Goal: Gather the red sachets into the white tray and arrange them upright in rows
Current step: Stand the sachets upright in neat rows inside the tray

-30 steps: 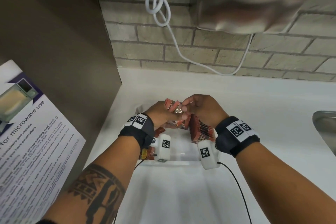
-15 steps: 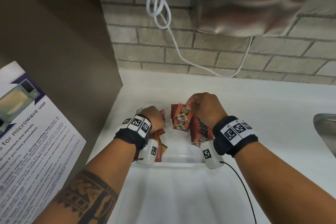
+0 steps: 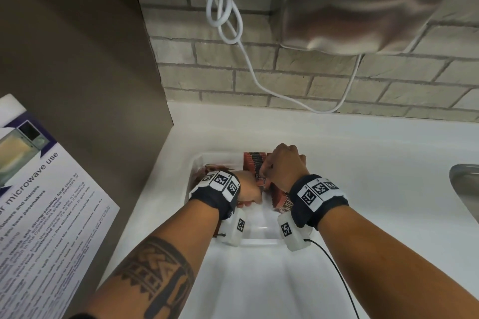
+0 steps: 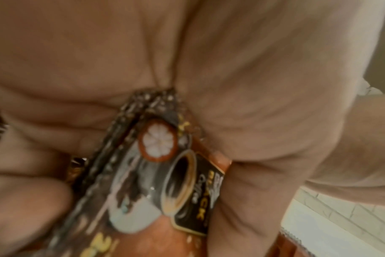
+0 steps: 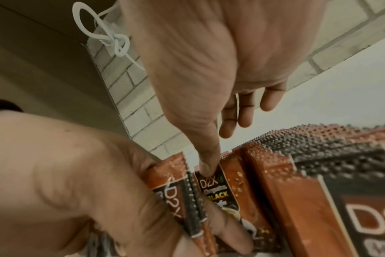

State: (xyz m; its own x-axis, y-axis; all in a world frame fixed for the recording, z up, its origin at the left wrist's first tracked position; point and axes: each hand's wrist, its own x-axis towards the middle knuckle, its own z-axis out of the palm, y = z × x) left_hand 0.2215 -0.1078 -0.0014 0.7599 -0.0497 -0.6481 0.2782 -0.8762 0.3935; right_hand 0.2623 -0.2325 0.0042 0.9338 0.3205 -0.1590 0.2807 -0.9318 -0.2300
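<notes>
Sachets (image 3: 255,163) in tray (image 3: 259,242) — sink (image 3: 465,186) rightward

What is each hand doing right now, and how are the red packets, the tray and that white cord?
left hand: grips a few sachets, over the tray
right hand: thumb and fingers on a sachet in the row
row of sachets: upright, packed together in the tray
loose sachets: lying untidily at the tray's left
white tray: on the counter, partly filled
white cord: looped and knotted, hanging
</notes>
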